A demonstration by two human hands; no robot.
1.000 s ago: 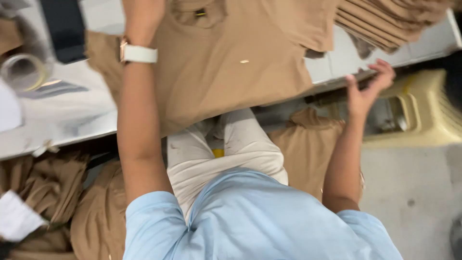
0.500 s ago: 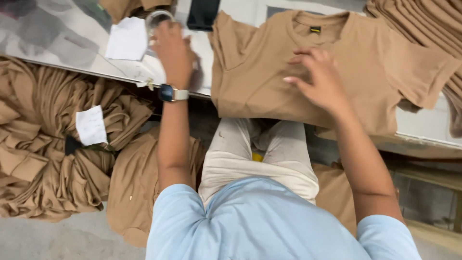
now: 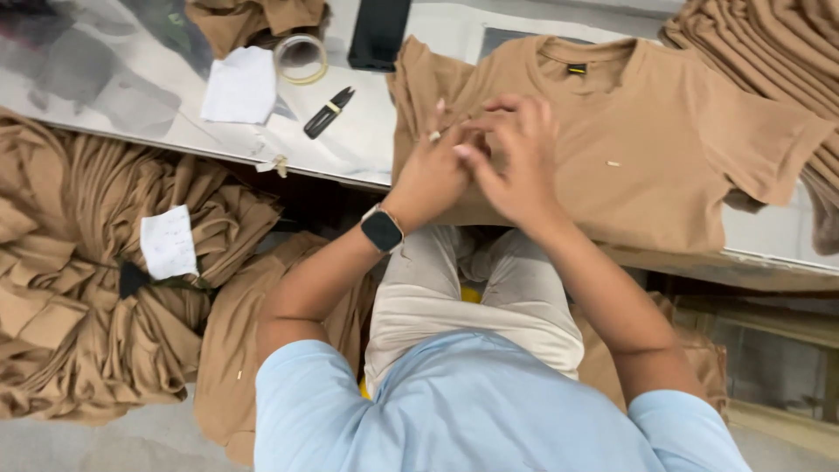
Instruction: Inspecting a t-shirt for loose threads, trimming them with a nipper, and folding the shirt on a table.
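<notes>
**Both hands meet over a tan shirt at the worktop's near edge**

A tan shirt (image 3: 629,149) lies flat on the pale worktop (image 3: 114,96), collar away from the person, its hem hanging just over the near edge. The left hand (image 3: 433,175) and right hand (image 3: 516,166) are together above the shirt's left part, fingertips touching one another. The left grip is narrow, thumb and forefinger pinched on something tiny and pale that is too small to name; the right grip is half curled, and I cannot tell whether it holds anything. A dark watch (image 3: 382,230) sits on the left wrist.

Left of the shirt the worktop has open room: black snips (image 3: 328,112) lie just beside the shirt's sleeve, then a white cloth (image 3: 238,85) and a tape ring (image 3: 301,59) touching it, with a black flat thing (image 3: 378,31) near the far edge. A crumpled tan piece (image 3: 253,17) sits at the far side.

On the right a stack of folded tan shirts (image 3: 769,44) crowds the sleeve, leaving little free surface there.

Below the near edge, heaps of tan cloth (image 3: 79,262) fill the floor to the left, a white tag (image 3: 168,242) lying on them
</notes>
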